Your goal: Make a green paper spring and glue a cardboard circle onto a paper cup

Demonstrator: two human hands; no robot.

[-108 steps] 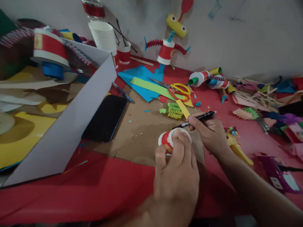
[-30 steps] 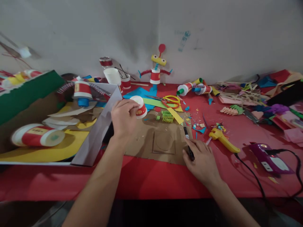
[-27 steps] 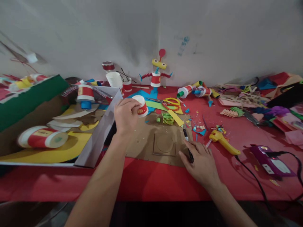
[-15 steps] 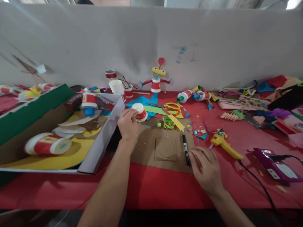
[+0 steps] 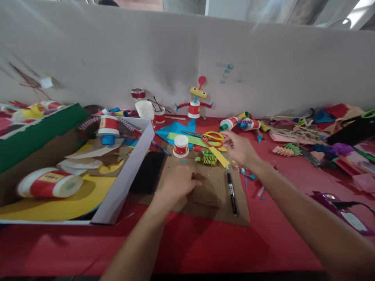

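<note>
My left hand [image 5: 178, 181] is over the brown cardboard mat [image 5: 238, 210], its fingers loosely bent and a little apart. Its fingertips are at the left side of a small cardboard square [image 5: 206, 193] with a circle drawn on it. My right hand [image 5: 240, 150] is at the handles of the scissors [image 5: 213, 138], which lie on paper; its fingertips are blurred but look apart. A red-and-white paper cup [image 5: 181, 146] stands upside down beyond my left hand. To its right are a folded green paper spring [image 5: 209, 157] and a yellow strip [image 5: 219, 157]. A black marker [image 5: 231, 194] lies on the mat.
On the left stands an open box [image 5: 123, 183] with cups and paper in it, beside a black phone [image 5: 148, 171]. A paper-cup robot [image 5: 194, 110] stands at the back. A purple power strip [image 5: 342, 212] and paper scraps [image 5: 295, 130] lie on the right.
My left hand has let go of the cup, which now stands on the mat, and moved to the cardboard square. My right hand has gone from beside the marker up to the scissors.
</note>
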